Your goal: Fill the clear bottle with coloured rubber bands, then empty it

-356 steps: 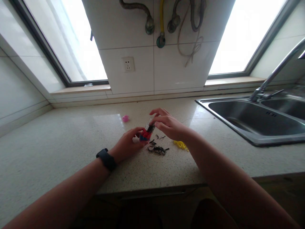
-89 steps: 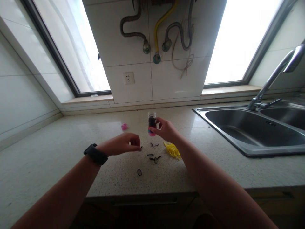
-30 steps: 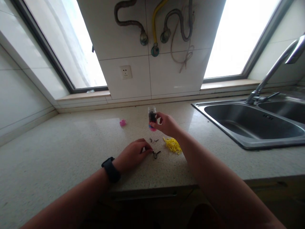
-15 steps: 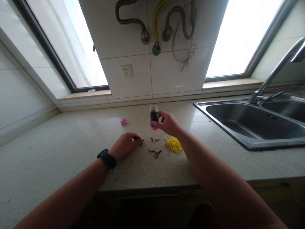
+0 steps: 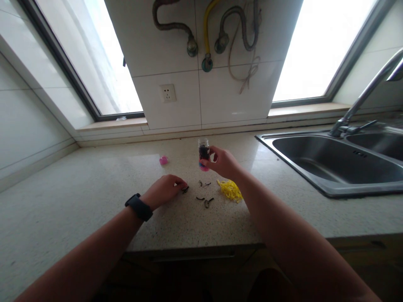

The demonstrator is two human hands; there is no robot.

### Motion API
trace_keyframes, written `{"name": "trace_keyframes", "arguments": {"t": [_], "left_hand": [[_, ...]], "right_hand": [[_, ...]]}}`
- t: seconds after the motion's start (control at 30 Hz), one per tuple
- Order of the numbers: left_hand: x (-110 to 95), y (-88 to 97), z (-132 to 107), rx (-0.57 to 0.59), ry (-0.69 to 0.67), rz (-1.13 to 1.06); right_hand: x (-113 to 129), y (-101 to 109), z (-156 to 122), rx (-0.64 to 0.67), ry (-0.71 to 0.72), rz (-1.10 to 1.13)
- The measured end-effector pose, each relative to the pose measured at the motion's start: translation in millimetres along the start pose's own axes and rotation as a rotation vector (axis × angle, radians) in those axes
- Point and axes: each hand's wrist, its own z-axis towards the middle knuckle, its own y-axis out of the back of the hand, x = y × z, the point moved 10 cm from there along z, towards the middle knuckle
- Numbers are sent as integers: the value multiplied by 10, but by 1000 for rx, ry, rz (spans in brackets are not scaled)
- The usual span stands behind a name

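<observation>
My right hand point(image 5: 224, 162) grips a small clear jar point(image 5: 204, 152) round its side. The jar is upright, its mouth uncovered, with black stuff inside and pink at the bottom. My left hand point(image 5: 164, 188) rests low over the counter with thumb and fingers pinched together at a small black rubber band point(image 5: 185, 189). Several more dark bands point(image 5: 207, 204) lie scattered between my hands. A tangled pile of yellow rubber bands point(image 5: 230, 191) lies beneath my right forearm. Behind my left hand sits a pink lid point(image 5: 163, 160).
The speckled counter point(image 5: 94, 184) runs along a tiled wall. To the right is a steel sink point(image 5: 321, 163) with a tall faucet point(image 5: 362, 98). A wall socket point(image 5: 168, 93) and hoses point(image 5: 207, 37) are on the wall ahead. The counter's front edge lies below my forearms.
The fingertips of my left hand have lowered slightly onto the black bands, and its wrist has shifted a little left. My right hand keeps the jar in nearly the same place.
</observation>
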Motion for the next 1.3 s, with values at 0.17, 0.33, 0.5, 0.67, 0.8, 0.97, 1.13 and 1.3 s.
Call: {"name": "trace_keyframes", "arguments": {"t": [0.17, 0.33, 0.5, 0.67, 0.8, 0.97, 1.13, 1.3], "left_hand": [[5, 50, -27, 39, 25, 18], [-12, 55, -65, 107, 46, -16], [-28, 94, -72, 25, 57, 64], [-52, 73, -71, -2, 50, 102], [-92, 58, -75, -15, 37, 111], [-107, 34, -73, -26, 27, 135], [-134, 207, -47, -97, -27, 97], [-245, 638, -81, -265, -108, 23]], "right_hand": [[-22, -10, -1, 3, 1, -1], [-26, -9, -2, 2, 8, -8], [-14, -2, -1, 6, 5, -16], [21, 10, -4, 2, 11, -28], [25, -1, -6, 14, 5, -31], [8, -13, -6, 21, 6, -23], [74, -26, -17, 29, 45, -41], [224, -90, -50, 81, 113, -52]]}}
